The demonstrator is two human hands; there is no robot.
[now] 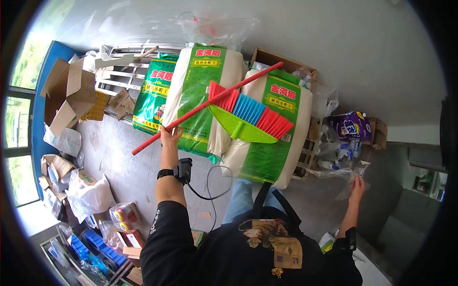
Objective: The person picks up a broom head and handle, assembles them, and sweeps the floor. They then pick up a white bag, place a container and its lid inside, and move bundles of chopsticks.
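Broom (241, 127) in clamped grip of left hand (169, 137), plastic bag (339, 173) apparently pinched by right hand (357, 184).

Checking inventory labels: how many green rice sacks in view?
3. Dark green sack leans farthest left; middle sack stands behind the left hand gripping the broom; right sack sits behind the broom's head. Others may be hidden behind.

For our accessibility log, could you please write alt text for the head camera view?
A person's left hand grips the red handle of a broom with red and blue bristles, held across white-and-green sacks stacked by a wall. The right hand holds a clear plastic bag; cardboard boxes litter the floor.
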